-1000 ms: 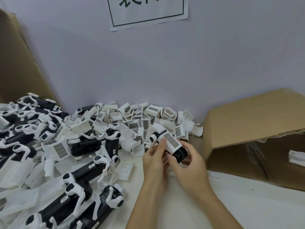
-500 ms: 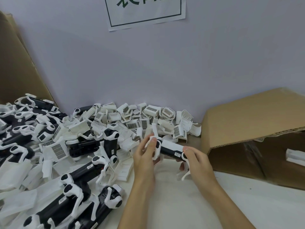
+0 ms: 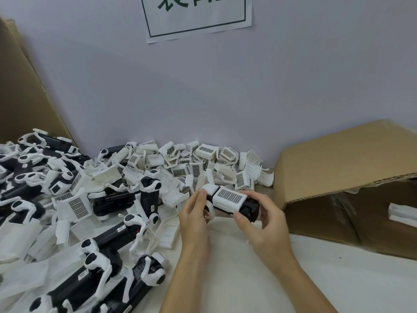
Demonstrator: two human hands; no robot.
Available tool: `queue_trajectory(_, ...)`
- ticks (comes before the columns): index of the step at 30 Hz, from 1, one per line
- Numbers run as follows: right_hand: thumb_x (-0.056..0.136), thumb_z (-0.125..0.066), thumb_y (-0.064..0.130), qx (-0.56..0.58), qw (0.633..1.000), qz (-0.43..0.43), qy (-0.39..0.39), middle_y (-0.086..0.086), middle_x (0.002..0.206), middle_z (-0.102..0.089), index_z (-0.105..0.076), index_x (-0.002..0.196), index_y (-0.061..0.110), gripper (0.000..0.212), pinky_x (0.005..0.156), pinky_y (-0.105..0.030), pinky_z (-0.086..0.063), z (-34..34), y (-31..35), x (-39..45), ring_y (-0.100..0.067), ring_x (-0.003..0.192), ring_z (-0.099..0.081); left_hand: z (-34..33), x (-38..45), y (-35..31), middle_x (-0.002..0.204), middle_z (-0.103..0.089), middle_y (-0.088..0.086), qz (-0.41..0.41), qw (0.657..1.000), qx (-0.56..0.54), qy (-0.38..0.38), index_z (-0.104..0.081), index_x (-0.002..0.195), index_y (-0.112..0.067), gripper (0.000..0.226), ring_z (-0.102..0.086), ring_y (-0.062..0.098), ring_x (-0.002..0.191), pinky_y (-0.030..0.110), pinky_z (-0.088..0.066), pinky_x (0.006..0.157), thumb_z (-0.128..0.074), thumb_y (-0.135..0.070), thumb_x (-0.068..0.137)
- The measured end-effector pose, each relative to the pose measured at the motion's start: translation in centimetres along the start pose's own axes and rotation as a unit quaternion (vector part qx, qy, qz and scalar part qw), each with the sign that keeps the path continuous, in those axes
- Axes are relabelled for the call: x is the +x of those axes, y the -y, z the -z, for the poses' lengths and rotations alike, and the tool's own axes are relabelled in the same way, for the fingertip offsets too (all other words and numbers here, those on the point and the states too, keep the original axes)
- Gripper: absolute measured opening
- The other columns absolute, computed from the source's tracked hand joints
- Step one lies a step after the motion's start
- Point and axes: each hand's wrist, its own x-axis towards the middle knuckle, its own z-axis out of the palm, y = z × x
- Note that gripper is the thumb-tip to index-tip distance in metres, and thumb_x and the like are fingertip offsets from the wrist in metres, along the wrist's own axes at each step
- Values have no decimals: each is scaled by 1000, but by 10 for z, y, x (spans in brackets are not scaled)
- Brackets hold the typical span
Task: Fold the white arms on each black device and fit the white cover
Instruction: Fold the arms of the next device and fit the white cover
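A white paper sign with a dark green border (image 3: 198, 16) hangs on the wall at 12 o'clock; its large green characters are cropped and unreadable. Small device labels are illegible.

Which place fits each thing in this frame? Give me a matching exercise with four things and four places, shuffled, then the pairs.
Things:
1. white cover with the grid label
2. cardboard box
3. paper sign
4. heap of loose white covers

Places:
A. on the wall, top of the view
B. against the wall, behind the hands
C. on the black device held in both hands
D. lying open on its side at the right of the table

Pairs: 1-C, 2-D, 3-A, 4-B
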Motion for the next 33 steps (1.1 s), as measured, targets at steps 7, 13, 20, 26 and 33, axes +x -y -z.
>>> queue_trajectory(7,79,-68,22,5,1000,-9,7,4,110,-69,-64,116,20,37,90,-31,-52,-1,-4,-1,-16,108,-65,3,1,0,76,-68,-6,-9,1000,18,-10,-76,108,-11,27,-59,10,72,33,-45,76,-69,-30,90)
queue_trajectory(13,98,-55,19,152,978,-135,-55,-16,107,-70,-66,108,8,18,73,-24,-53,4,3,4,-20,93,-67,6,0,-13,91,-72,2,1,996,-66,63,-76,94,-15,28,-62,15,84,22,-51,63,-73,-35,75)
queue_trajectory(20,103,-40,33,355,866,-351,-3,-30,116,-68,-65,125,1,46,94,-53,-52,4,13,5,-45,107,-66,-4,-9,-28,98,-73,15,9,968,-109,225,-77,101,-10,37,-72,28,85,37,-60,71,-78,-28,68)
queue_trajectory(26,103,-37,36,342,868,-359,13,-28,116,-68,-64,125,3,48,88,-50,-55,4,11,5,-46,103,-68,-2,-9,-26,104,-73,14,5,969,-79,235,-77,105,-15,38,-70,30,97,41,-57,84,-78,-34,72)
queue_trajectory(33,105,-26,48,308,870,-382,49,-27,107,-70,-66,121,3,62,70,-44,-58,1,14,6,-49,94,-68,-1,-6,-19,101,-72,9,23,974,-80,213,-69,116,-20,42,-70,22,91,31,-57,74,-77,-23,75)
